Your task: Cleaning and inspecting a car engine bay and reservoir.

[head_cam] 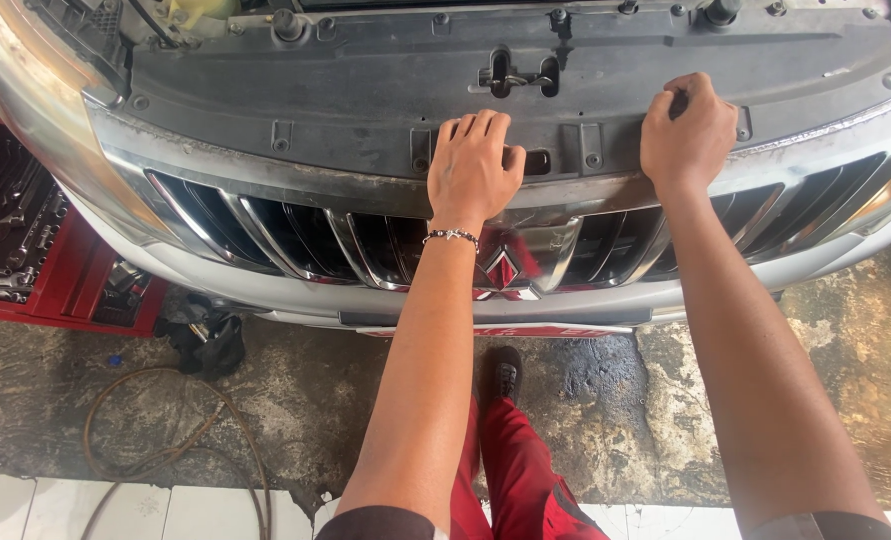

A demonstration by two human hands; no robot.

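Note:
I look down on the front of a silver car with its hood up. My left hand rests palm down on the dark grey plastic cover above the chrome grille, fingers together, with a bead bracelet on the wrist. My right hand is curled into a fist at the cover's front edge, closed around something small and dark that I cannot make out. The hood latch sits between and beyond the hands. A red emblem marks the grille's middle.
A red tool trolley with wrenches in an open drawer stands at the left. A hose and dark rags lie on the stained concrete floor. My red trouser leg and shoe show below the bumper.

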